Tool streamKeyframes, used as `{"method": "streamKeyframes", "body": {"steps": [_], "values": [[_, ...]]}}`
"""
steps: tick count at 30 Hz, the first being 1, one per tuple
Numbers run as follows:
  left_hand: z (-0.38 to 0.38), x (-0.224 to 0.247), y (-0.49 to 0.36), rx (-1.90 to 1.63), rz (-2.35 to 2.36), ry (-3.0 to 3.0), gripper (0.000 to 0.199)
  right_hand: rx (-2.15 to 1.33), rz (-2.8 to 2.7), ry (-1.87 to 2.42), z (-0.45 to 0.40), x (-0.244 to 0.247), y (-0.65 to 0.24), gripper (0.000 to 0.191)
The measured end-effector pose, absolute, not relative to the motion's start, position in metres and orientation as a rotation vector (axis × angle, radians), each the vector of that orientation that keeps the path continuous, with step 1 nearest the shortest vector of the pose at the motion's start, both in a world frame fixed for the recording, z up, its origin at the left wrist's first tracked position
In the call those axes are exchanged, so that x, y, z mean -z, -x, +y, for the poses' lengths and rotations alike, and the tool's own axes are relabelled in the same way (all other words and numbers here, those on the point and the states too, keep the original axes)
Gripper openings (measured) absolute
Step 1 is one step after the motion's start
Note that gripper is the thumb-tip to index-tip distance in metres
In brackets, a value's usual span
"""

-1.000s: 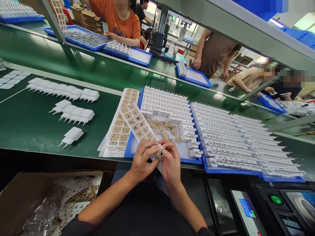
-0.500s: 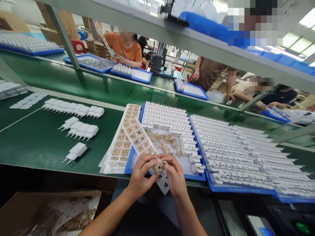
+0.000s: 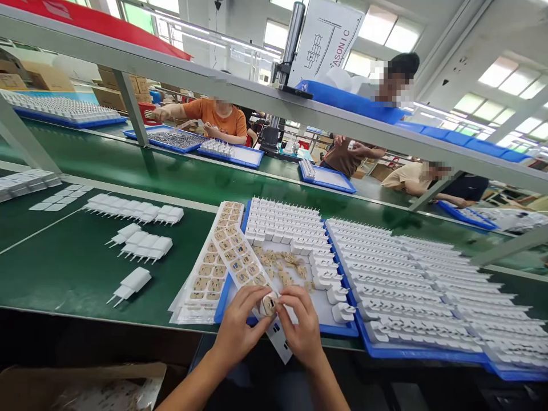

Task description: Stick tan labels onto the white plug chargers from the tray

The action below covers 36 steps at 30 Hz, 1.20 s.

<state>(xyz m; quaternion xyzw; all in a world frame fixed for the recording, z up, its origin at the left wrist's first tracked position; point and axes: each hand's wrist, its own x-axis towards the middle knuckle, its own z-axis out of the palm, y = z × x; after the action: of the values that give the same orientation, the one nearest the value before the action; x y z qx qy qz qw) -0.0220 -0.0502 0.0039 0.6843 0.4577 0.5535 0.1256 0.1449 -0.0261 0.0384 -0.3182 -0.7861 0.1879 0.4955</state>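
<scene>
My left hand (image 3: 236, 328) is closed around a small white plug charger (image 3: 262, 309), its port face turned up toward me. A tan sticker (image 3: 269, 304) with a dark slot lies on that face. At the sticker's right edge, the thumb and forefinger of my right hand (image 3: 303, 326) are pinched together; whether they grip its edge is hard to make out. Beneath both hands runs a white sticker sheet (image 3: 242, 260) with rows of tan stickers, its lower end bare with black marks. It overlaps a blue-rimmed tray (image 3: 349, 329) holding rows of white chargers and loose tan pieces (image 3: 283, 278).
More chargers fill other blue trays (image 3: 385, 353) to the right. On the green bench (image 3: 64, 279), several chargers (image 3: 131, 284) lie at left. An open carton (image 3: 145, 379) sits below the bench edge. Co-workers (image 3: 222, 117) sit behind the shelf rail (image 3: 240, 85).
The view has tilted upward, so the bench sits lower in the picture. The charger in my left hand has turned slightly, and its tan face shows less. My right fingers stay at its edge.
</scene>
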Motion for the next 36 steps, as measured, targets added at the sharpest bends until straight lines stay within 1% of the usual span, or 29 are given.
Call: {"method": "streamKeyframes", "body": {"steps": [3, 6, 8, 10, 13, 16, 19, 22, 25, 28, 30, 32, 34, 36], "values": [[-0.047, -0.01, 0.037, -1.595, 1.476, -1.836, 0.033, -0.474, -1.863, 0.708, -0.027, -0.033, -0.154, 0.01], [-0.045, -0.013, 0.069, -1.601, 1.673, -1.772, 0.035, -0.37, -1.681, 1.012, -0.008, -0.023, -0.172, 0.008], [-0.046, -0.011, 0.097, -1.532, 1.892, -1.774, 0.039, -0.286, -1.756, 1.202, 0.012, -0.014, -0.182, 0.02], [-0.051, -0.006, 0.126, -1.356, 2.211, -1.775, 0.042, -0.234, -1.96, 1.251, 0.029, -0.005, -0.186, 0.028], [-0.06, 0.003, 0.163, -0.974, 2.652, -1.736, 0.044, -0.153, -2.057, 1.233, 0.034, 0.002, -0.182, 0.031], [-0.07, 0.012, 0.189, -0.693, 2.859, -1.682, 0.044, -0.198, -2.092, 1.137, 0.02, -0.001, -0.173, 0.025], [-0.075, 0.016, 0.206, -0.593, 2.935, -1.614, 0.045, -0.304, -2.206, 1.03, 0.003, -0.007, -0.166, 0.022], [-0.076, 0.016, 0.211, -0.675, 2.976, -1.539, 0.05, -0.367, -2.3, 1.009, -0.013, -0.009, -0.166, 0.021], [-0.072, 0.01, 0.196, -0.913, 2.856, -1.652, 0.046, -0.433, -2.343, 1.02, -0.028, -0.008, -0.172, 0.02], [-0.064, -0.001, 0.156, -1.098, 2.395, -1.995, 0.034, -0.476, -2.351, 1.008, -0.04, -0.01, -0.182, 0.02], [-0.057, -0.007, 0.124, -1.031, 2.016, -2.226, 0.03, -0.468, -2.331, 1.018, -0.045, -0.012, -0.187, 0.018], [-0.051, -0.009, 0.096, -0.879, 1.715, -2.381, 0.031, -0.442, -2.301, 1.063, -0.046, -0.014, -0.189, 0.016], [-0.046, -0.008, 0.077, -0.761, 1.533, -2.449, 0.031, -0.405, -2.29, 1.121, -0.043, -0.015, -0.186, 0.019], [-0.043, -0.005, 0.068, -0.717, 1.464, -2.455, 0.03, -0.367, -2.317, 1.165, -0.037, -0.014, -0.179, 0.023]]}}
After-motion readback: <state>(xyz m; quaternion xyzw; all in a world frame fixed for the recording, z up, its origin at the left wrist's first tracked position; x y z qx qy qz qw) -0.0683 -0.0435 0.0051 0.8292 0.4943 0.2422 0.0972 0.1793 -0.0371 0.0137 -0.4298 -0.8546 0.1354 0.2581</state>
